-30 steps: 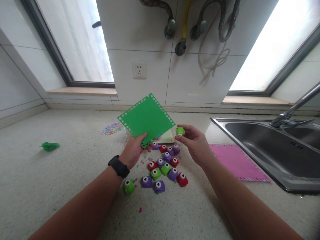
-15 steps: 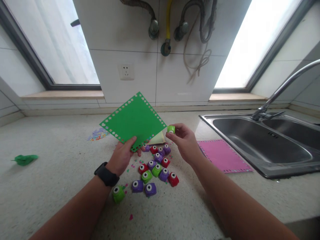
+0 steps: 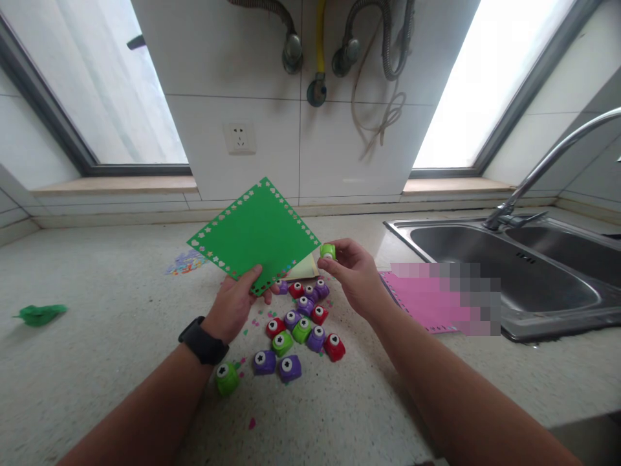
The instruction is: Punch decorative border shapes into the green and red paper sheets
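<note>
My left hand (image 3: 237, 294) grips a green sheet of paper (image 3: 257, 239) by its near corner, thumb on top. Small shapes such as stars and hearts are cut out along the sheet's edges. Between thumb and fingers, my right hand (image 3: 354, 268) pinches a light green craft punch (image 3: 328, 251) at the sheet's right corner; whether the paper is inside its slot I cannot tell. Below the sheet, several purple, red and green craft punches lie on the counter, among them a purple punch (image 3: 290, 367), a red punch (image 3: 334, 347) and a green punch (image 3: 226, 378).
A pink sheet (image 3: 417, 301), partly blurred out, lies right of my hands beside the steel sink (image 3: 400, 228). Pale yellow paper (image 3: 303, 268) sits behind the punches. Colourful paper bits (image 3: 187, 262) are heaped at left, near a crumpled green piece (image 3: 41, 315). Confetti is scattered about the counter.
The whole view has shifted slightly, so everything appears a little further left. Both hands keep their holds on the green sheet and the punch.
</note>
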Available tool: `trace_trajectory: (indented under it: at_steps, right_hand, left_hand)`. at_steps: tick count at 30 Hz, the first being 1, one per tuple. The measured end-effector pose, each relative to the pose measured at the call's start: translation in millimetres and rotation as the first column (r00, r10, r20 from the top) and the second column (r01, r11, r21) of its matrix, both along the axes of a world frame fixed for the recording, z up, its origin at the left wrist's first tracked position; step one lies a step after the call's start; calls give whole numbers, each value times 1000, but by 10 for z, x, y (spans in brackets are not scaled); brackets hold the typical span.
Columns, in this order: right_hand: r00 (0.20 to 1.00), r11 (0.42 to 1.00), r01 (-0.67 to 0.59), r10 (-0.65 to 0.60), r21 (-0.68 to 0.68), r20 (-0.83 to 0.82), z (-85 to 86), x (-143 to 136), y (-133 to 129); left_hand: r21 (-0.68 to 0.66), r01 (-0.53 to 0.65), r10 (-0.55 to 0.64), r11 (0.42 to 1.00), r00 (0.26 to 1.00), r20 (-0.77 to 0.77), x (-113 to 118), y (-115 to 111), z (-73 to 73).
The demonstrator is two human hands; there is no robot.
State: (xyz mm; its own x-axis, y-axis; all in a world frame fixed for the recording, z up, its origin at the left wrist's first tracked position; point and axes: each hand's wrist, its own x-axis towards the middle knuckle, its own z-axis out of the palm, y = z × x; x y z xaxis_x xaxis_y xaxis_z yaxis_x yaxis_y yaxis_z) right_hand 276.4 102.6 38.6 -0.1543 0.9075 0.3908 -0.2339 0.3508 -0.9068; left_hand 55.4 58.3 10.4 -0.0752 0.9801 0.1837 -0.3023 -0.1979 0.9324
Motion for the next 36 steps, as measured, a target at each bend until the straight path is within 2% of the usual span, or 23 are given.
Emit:
trace_trajectory:
  at_steps: [22, 36]
  right_hand:
    - [998, 998, 18, -21, -61, -55, -13, -26, 1]
    - [997, 998, -13, 8, -60, -77, 37, -41, -47]
  left_hand:
    - [16, 26, -26, 1000, 1000, -5, 13, -3, 5]
    - [31, -23, 23, 999, 1000, 9, -4, 14, -25]
